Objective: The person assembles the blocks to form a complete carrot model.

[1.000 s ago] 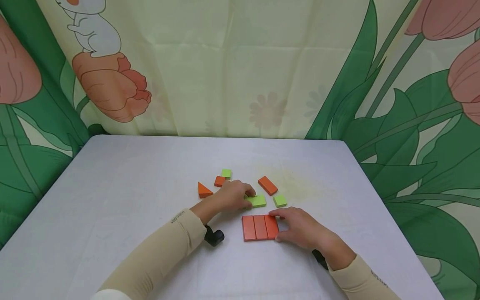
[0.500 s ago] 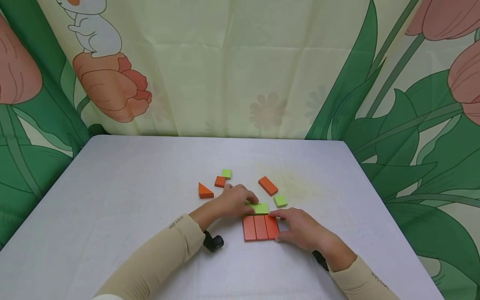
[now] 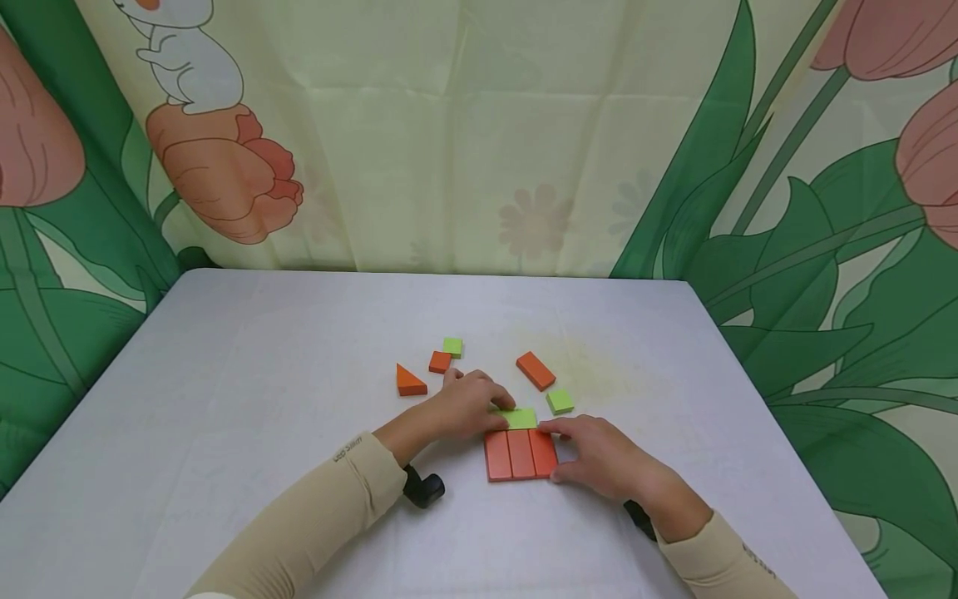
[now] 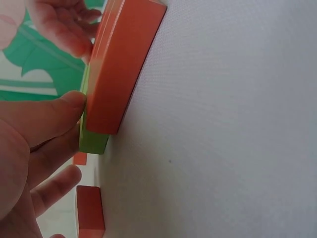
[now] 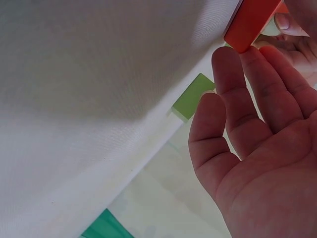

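Note:
Three orange rectangular blocks (image 3: 520, 454) lie side by side as one slab on the white table (image 3: 262, 399). A green rectangular block (image 3: 521, 418) lies against their far edge. My left hand (image 3: 496, 404) grips this green block from the left, fingers curled over it. In the left wrist view my thumb presses beside the orange slab (image 4: 124, 69) and the green block (image 4: 94, 141). My right hand (image 3: 569, 449) rests with straight fingers against the slab's right side. The right wrist view shows its open palm (image 5: 247, 129) beside an orange block (image 5: 250, 20).
Loose pieces lie beyond the hands: an orange triangle (image 3: 408, 381), a small orange square (image 3: 439, 362), a small green square (image 3: 452, 346), an orange rectangle (image 3: 535, 370) and a green square (image 3: 559, 401). A flower-print curtain (image 3: 479, 133) hangs behind the table.
My left hand has drawn the green block toward me until it meets the far edge of the orange slab. The right hand has stayed against the slab.

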Available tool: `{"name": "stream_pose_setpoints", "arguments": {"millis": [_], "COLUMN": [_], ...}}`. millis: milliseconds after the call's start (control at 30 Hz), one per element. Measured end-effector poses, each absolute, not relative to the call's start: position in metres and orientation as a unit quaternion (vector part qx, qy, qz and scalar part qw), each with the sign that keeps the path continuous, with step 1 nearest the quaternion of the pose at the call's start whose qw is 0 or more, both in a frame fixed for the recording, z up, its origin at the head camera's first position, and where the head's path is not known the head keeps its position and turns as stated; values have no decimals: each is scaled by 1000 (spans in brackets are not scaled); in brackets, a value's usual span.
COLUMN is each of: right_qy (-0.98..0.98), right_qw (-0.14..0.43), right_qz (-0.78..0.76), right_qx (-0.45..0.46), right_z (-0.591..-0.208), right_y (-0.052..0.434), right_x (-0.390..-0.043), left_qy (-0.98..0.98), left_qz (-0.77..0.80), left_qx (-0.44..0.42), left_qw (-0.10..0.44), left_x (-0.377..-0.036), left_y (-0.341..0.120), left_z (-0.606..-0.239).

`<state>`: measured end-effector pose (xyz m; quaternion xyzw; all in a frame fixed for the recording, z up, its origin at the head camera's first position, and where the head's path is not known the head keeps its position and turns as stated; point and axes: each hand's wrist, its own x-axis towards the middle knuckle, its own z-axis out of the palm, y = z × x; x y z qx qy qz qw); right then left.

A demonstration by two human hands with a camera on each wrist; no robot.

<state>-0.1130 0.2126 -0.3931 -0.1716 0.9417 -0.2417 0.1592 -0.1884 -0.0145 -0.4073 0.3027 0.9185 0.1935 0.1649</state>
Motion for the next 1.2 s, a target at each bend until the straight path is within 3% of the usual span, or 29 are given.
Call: {"name": "stream_pose_setpoints", "arguments": {"millis": [700, 1200], "right_qy": [939, 937], "right_qw": [149, 152], "right_qz": [-244, -240], "right_qx": [-191, -206], "right_z": [-394, -391], "right_y": [215, 215], "right_x": [-111, -112], "left_qy": [920, 921], "left_qz": [181, 181], "left_qx": [329, 330], "left_qw": [114, 101], "left_x": [-145, -140], "left_y": [-36, -38], "left_z": [-408, -409]}}
